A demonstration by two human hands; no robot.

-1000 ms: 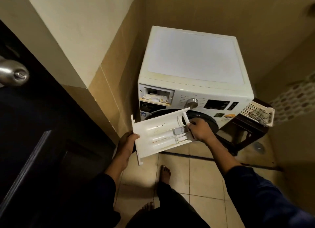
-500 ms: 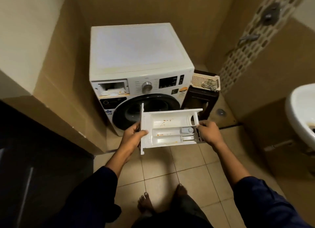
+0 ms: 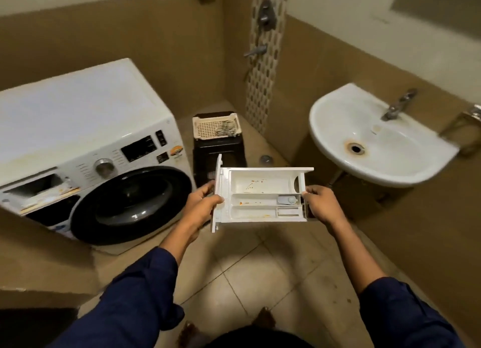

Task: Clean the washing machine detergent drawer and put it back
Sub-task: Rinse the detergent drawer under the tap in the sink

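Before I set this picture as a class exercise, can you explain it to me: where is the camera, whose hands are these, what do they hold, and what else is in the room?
There is no robot here. The camera sits on a person's head and looks down, so you see what that person sees. The left hand and right hand each grip one end of a white detergent drawer, held level above the tiled floor. Orange residue spots its compartments, so it is not yet clean. On the left stands the washing machine, with the open slot where the drawer belongs. On the right is a washbasin with a tap. Between them a plastic basket sits on a dark stool.
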